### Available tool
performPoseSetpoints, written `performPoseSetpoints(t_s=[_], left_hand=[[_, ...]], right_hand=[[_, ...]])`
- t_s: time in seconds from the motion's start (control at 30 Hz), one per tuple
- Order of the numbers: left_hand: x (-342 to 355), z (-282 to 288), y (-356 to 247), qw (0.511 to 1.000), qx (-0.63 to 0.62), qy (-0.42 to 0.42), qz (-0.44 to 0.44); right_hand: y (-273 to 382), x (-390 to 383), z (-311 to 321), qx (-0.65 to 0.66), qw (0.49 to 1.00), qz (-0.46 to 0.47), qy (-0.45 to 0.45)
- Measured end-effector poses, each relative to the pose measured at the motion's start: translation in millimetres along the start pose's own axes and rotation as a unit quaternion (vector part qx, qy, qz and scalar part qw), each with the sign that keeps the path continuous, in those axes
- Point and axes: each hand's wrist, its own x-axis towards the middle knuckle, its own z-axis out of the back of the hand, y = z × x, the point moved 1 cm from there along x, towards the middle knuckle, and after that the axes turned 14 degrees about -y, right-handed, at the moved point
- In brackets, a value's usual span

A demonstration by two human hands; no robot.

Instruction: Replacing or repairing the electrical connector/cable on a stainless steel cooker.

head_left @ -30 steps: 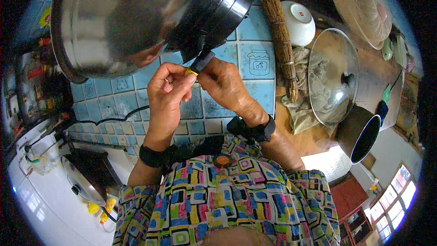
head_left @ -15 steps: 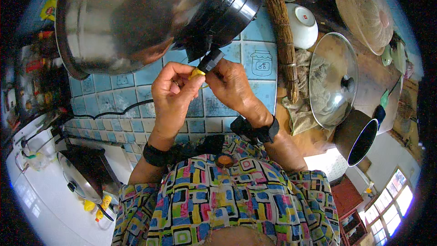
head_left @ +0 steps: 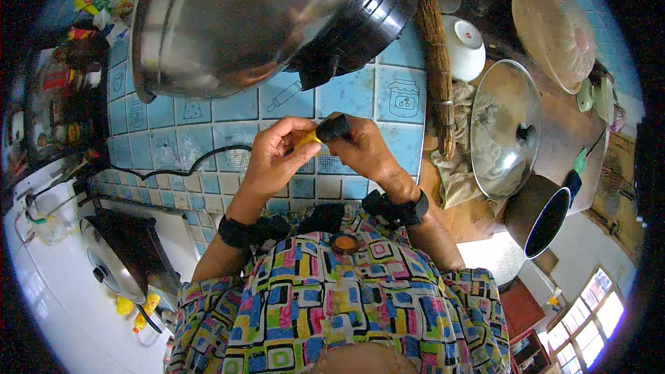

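Both my hands meet in front of me over the blue tiled counter. The fingers of my left hand pinch a small yellow piece. My right hand is wrapped round a black blocky piece, whose near end points at the yellow one. Whether the two pieces are joined is hidden by my fingers. Just beyond lies a large shiny metal pan tipped on its side, its ribbed black base turned to the right. My hands are apart from it.
To the right are a twig brush, a white bowl, a glass lid on cloths and a dark pot. A black cord crosses the tiles at left. Another glass lid stands lower left.
My hands have drawn back toward me with the black and yellow pieces, away from the pan's base. The black piece has turned and sits deeper in my right hand. The view has shifted slightly.
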Motion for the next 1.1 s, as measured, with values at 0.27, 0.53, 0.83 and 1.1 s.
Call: performPoseSetpoints(t_s=[0.27, 0.53, 0.83, 1.1], left_hand=[[-8, -2, -8, 1.0, -0.017, -0.005, 0.007], [-15, 18, -17, 0.999, -0.014, -0.012, -0.029], [-21, 36, -4, 0.998, -0.042, -0.038, -0.031], [-24, 44, 8, 0.998, -0.025, -0.034, -0.038]], right_hand=[[6, -12, 1, -0.086, 0.996, -0.019, 0.01], [20, -9, 42, 0.029, 0.958, 0.038, -0.281], [134, -5, 43, -0.058, 0.879, 0.293, -0.37], [170, 29, 52, 0.016, 0.926, 0.236, -0.296]])
